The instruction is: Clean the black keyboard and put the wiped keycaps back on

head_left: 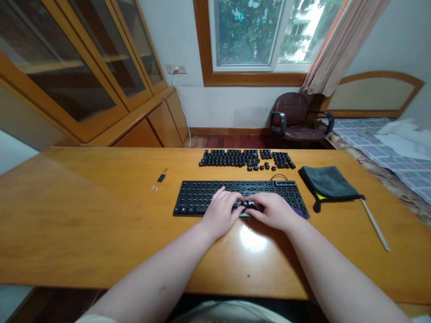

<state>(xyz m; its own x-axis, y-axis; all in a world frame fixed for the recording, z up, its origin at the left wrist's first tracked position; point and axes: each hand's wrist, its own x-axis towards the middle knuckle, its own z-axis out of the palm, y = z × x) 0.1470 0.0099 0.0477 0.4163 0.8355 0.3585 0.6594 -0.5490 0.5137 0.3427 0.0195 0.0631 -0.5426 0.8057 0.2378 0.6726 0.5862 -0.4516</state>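
Note:
A black keyboard (195, 197) lies on the wooden desk, most of its key positions bare of keycaps. My left hand (222, 207) rests over its lower middle, thumb and index finger curled in against a few black keycaps (249, 204). From the other side, my right hand (274, 210) closes its thumb and index finger on the same small cluster. The fingers partly hide which keycap each one grips. Something purple (299, 212) shows beneath my right wrist at the keyboard's edge.
Loose black keycaps (229, 158) lie in rows behind the keyboard. A small wire keycap puller (161, 178) is on the left. At right lie a folded grey cloth (330, 181) and a thin pale stick (375, 224). A chair (292, 116) stands beyond the desk.

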